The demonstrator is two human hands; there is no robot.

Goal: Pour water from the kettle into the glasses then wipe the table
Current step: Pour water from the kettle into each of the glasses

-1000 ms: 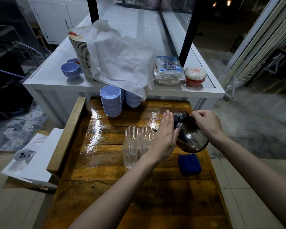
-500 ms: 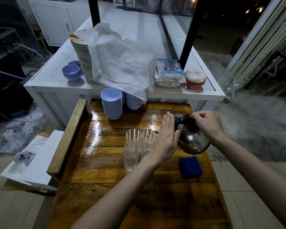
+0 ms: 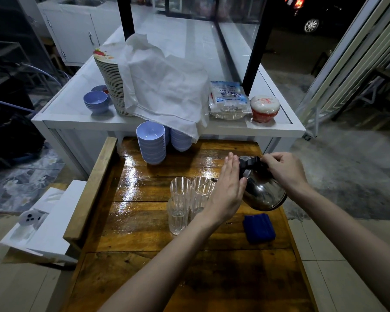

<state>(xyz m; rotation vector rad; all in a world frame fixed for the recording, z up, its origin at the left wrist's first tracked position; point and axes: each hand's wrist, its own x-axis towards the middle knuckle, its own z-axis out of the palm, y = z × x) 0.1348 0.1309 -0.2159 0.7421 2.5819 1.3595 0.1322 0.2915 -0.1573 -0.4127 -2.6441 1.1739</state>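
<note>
- a person tips a steel kettle (image 3: 265,194) toward a cluster of clear glasses (image 3: 185,199) at the middle of a wet, glossy wooden table (image 3: 144,221).
- the right hand (image 3: 284,170) is clenched around the kettle's black handle at the top, holding the pot tilted with its spout aimed left at the glasses.
- the left hand (image 3: 226,190) is flat, fingers straight and pressed together, grasping nothing; its palm rests against the kettle's lid side, and it hides the spout's tip and part of the glasses.
- the glasses stand upright and close together, touching or nearly so; the nearest one holds a little water at its bottom, while how full the others are cannot be told.
- a folded blue cloth (image 3: 259,228) lies on the table just below the kettle, near the right edge, apart from the glasses.
- two stacks of blue bowls (image 3: 152,143) sit at the table's far end, partly under the edge of a white counter (image 3: 77,113).
- on the counter, a white cloth (image 3: 164,86) drapes over a tall stack of plates (image 3: 109,84) and hangs past the counter's edge; beside it to the right lie a plastic packet (image 3: 229,100) and a red-and-white tub (image 3: 265,108).
- a smaller stack of blue bowls sits on the counter left of the plates.
</note>
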